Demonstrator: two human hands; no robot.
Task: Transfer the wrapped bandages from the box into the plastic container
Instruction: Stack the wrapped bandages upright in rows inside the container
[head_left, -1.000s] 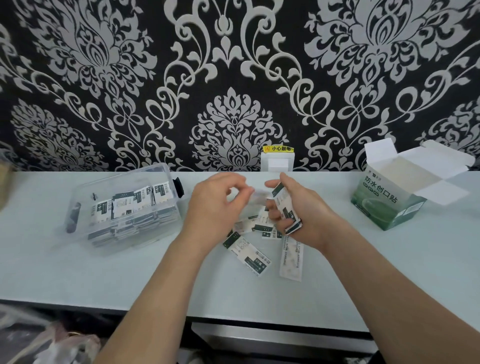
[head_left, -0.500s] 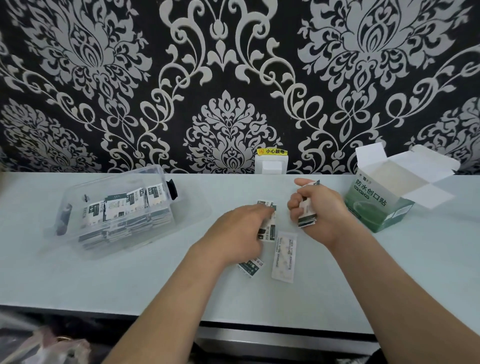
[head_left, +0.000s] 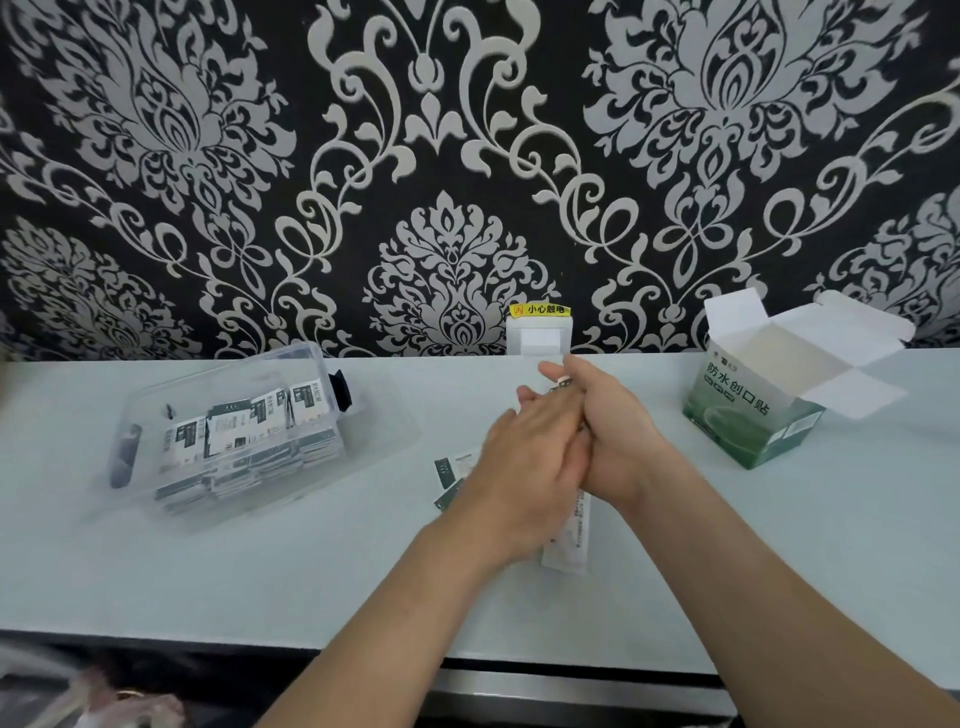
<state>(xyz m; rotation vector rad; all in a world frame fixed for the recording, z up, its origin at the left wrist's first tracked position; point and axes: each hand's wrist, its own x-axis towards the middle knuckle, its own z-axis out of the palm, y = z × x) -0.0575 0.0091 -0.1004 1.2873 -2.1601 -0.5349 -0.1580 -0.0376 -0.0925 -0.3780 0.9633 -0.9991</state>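
- Left hand (head_left: 522, 467) is over the middle of the table (head_left: 260, 571), back up, fingers nearly straight and laid against the right hand's fingers; its palm side is hidden, so I cannot tell whether anything lies under it.
- Right hand (head_left: 618, 441) touches the left hand on its right side, with fingers curled round a small stack (head_left: 563, 385) of wrapped bandages; only the stack's far edge shows between the fingertips.
- Below both hands, on the near side, a long pale wrapper (head_left: 569, 548) lies flat on the table, its far end covered by the hands.
- Just left of the left hand, loose bandages (head_left: 451, 475) lie on the table, partly hidden by that hand.
- Well to the left of the hands sits the clear container (head_left: 150, 410), open on top, with packed bandages (head_left: 244, 431) standing in rows inside.
- Right of the right hand and apart from it stands the green box (head_left: 737, 415), tilted, its white flaps spread open and its inside showing white.
- Beyond the fingertips, a white outlet (head_left: 540, 339) with a yellow label sits where table meets wall.
- Behind everything hangs black and silver wallpaper (head_left: 447, 156).
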